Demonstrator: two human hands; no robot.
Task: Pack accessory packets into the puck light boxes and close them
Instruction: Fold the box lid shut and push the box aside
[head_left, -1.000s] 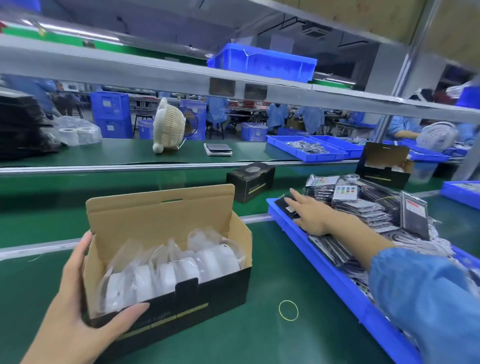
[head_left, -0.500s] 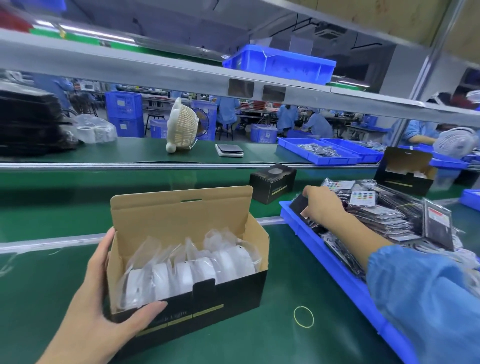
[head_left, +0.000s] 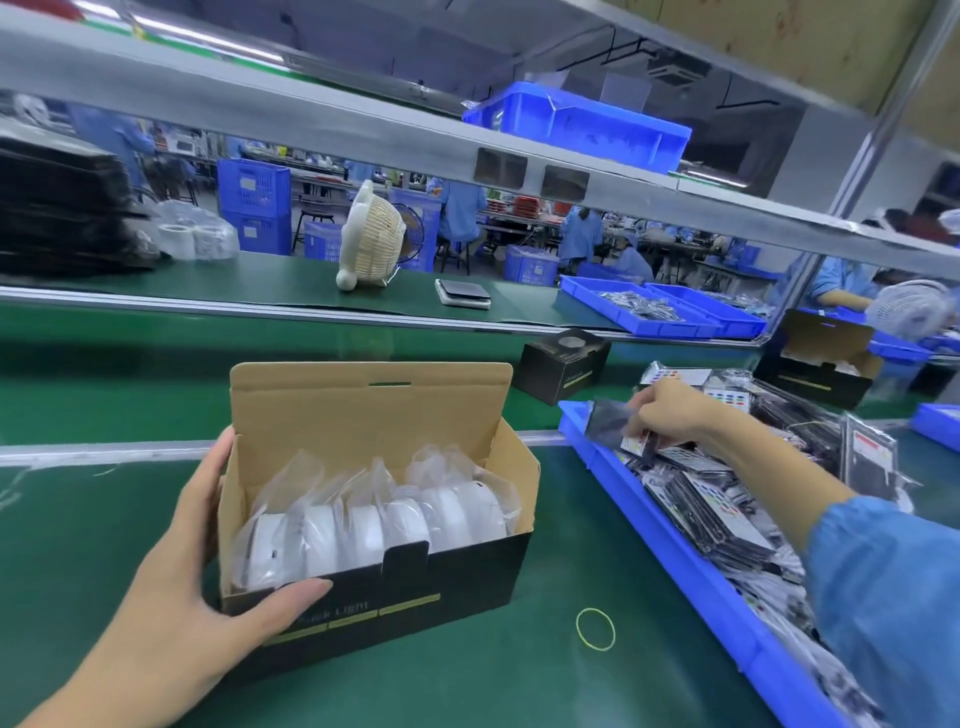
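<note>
- Right hand (head_left: 670, 413) pinches one dark accessory packet (head_left: 613, 428) at its edge, lifted just above the near-left corner of the blue tray (head_left: 670, 540), right of the puck light box (head_left: 374, 519).
- Left hand (head_left: 208, 577) is spread around the box's left end, thumb across the black front panel, fingers behind; box stands on the green tabletop (head_left: 467, 675) with its lid flap upright.
- Risk: the edge grip looks thin; the slick packet could slip free on the way to the box.
- Risk: neighbouring packets overlap in the tray and touch the lifted one; a second could be dragged over the tray wall.
- Risk: bagged puck lights (head_left: 374, 519) fill the box nearly to the rim; a packet laid on top may keep the lid from shutting.
- Risk: a yellow rubber band (head_left: 595, 629) lies loose in front of the box, right of centre, and could be swept inside.
</note>
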